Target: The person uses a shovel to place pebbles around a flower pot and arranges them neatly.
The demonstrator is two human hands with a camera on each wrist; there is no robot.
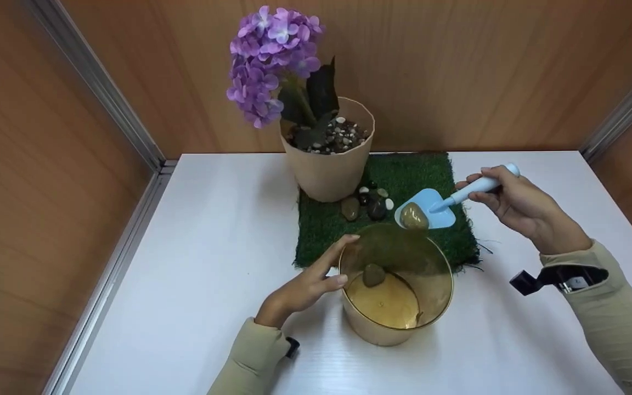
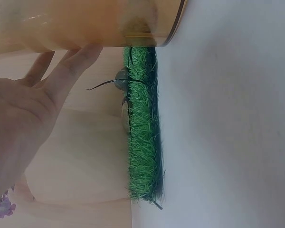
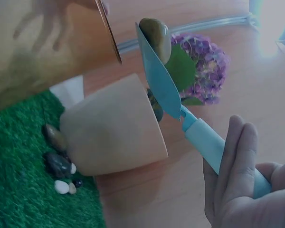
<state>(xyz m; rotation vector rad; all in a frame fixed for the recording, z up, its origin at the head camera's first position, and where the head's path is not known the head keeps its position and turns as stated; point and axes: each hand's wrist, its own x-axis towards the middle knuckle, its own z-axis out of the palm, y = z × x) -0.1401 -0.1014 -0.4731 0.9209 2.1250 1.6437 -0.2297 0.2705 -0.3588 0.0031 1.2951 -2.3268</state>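
My right hand (image 1: 530, 214) holds the handle of a light blue garden trowel (image 1: 441, 207) just beyond the amber see-through bucket (image 1: 376, 333). On its blade lies a smooth brown stone (image 1: 413, 216), also visible in the right wrist view as a rounded stone (image 3: 156, 39) at the raised tip. My left hand (image 1: 304, 288) rests on the bucket's left side, thumb and fingers apart. The left wrist view has its extended fingers (image 2: 69, 71) against the bucket wall. Inside the bucket, another dark stone (image 1: 373, 275) sits near the far wall.
Behind the bucket lies a green turf mat (image 1: 409, 170) with several pebbles (image 1: 376, 207). A beige flowerpot (image 1: 324, 173) with purple flowers (image 1: 275, 55) stands at the mat's back left. Wood panels (image 1: 458, 71) enclose the white table (image 1: 223, 236).
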